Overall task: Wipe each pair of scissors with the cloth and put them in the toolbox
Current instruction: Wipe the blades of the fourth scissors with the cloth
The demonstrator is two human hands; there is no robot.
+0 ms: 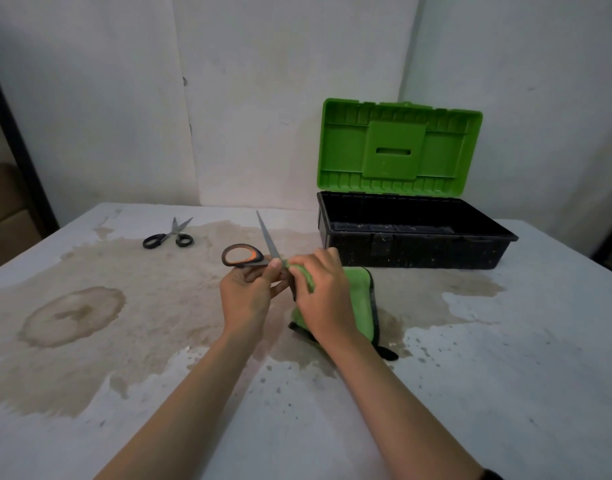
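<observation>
No text, label, brand, number or sign can be read. The green plastic lid of the open black toolbox bears raised shapes along the upper edge of its inner face. They may be lettering, but they are too blurred to make out.
</observation>
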